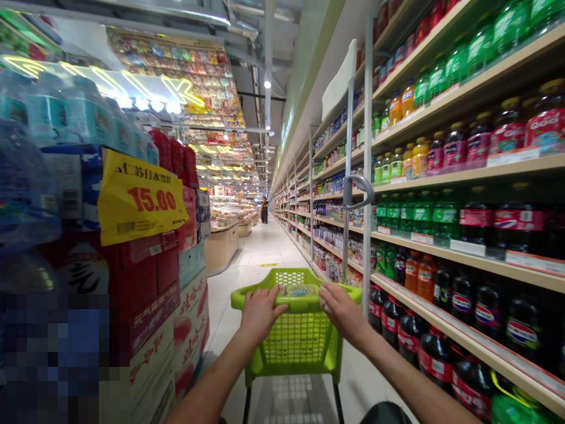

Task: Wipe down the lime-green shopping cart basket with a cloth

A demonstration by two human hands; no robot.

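Observation:
A green plastic shopping cart [295, 344] stands right in front of me in the aisle. My left hand [261, 311] is wrapped over the left part of its handle bar, with the thumb lying along the bar. On the right part of the handle, my right hand [339, 306] curls its fingers over the top. Between the two hands, the bar carries a clear cover with a small label [299, 291]. Through the mesh wall of the basket I can make out no goods.
Drink shelves [468, 247] line the right side, with a grey-handled pole [348, 147] against them. Stacked drink cartons [150, 312] with a yellow price sign [140, 197] crowd the left. Far down the tiled aisle [260, 253] stands a person [264, 210], near wooden display bins [221, 247].

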